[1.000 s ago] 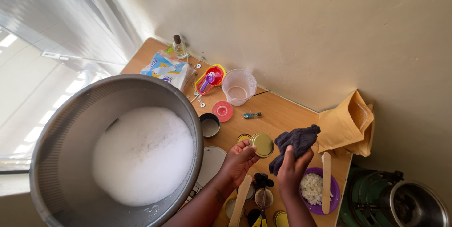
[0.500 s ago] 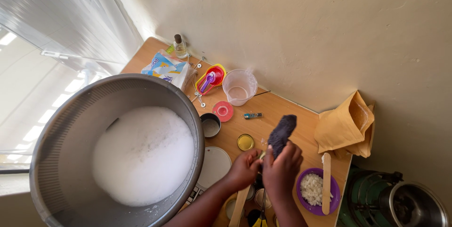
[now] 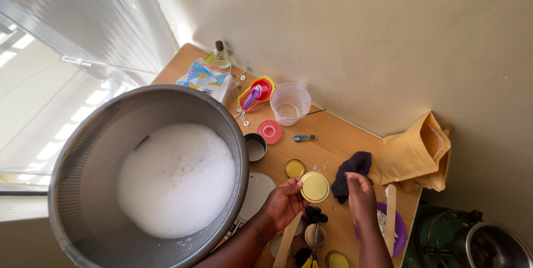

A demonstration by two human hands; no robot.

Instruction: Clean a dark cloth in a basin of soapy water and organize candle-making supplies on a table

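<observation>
My left hand [image 3: 284, 205] holds a round gold jar lid [image 3: 315, 187] by its edge, face up, above the wooden table [image 3: 333, 140]. My right hand [image 3: 360, 196] pinches a dark cloth [image 3: 350, 172] that hangs just right of the lid. A second, smaller gold lid [image 3: 295, 168] lies on the table just above my left hand. A purple plate [image 3: 397, 233] with white bits sits under my right wrist, a flat wooden stick [image 3: 390, 211] resting across it.
A big metal basin [image 3: 83, 157] of white foam fills the left. Behind are a clear measuring jug [image 3: 290, 103], coloured measuring spoons [image 3: 256, 92], a pink lid [image 3: 270, 131], a small tin [image 3: 255, 147], a small bottle [image 3: 221, 55] and a brown paper bag [image 3: 415, 154]. Jars stand near the front edge.
My left hand has picked the larger gold lid up off the table. My right hand lowered the dark cloth and brought it beside the lid.
</observation>
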